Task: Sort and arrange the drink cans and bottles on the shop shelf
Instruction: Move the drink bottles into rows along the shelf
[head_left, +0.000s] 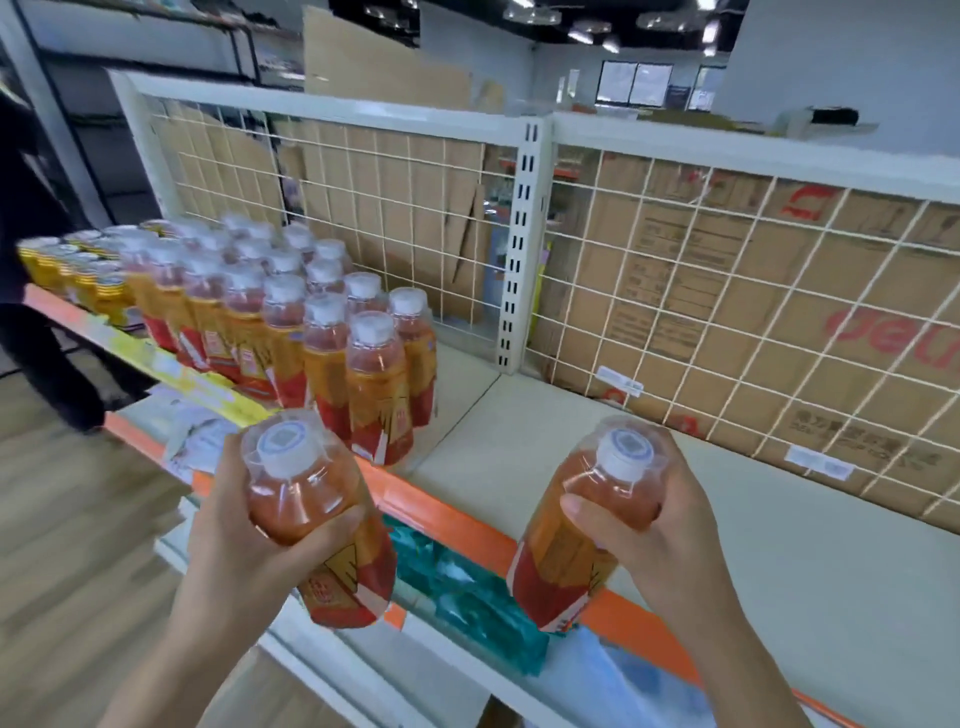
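Left hand: your left hand (244, 535) hides part of its fingers behind the left clear plastic bottle of orange drink (311, 499).
Right hand: your right hand (670, 530) does likewise behind the right clear plastic bottle of orange drink (587, 514).
Labels: print on both red-and-yellow wrappers (343, 587) is too blurred to read.
Shelved rows: rear white-capped orange bottles (249, 244) show you only caps.
Cans: the gold metal cans (98, 283) are smeared, uncountable.
Lower shelf: blurred teal packs (467, 592), partly under the orange shelf edge (452, 509).
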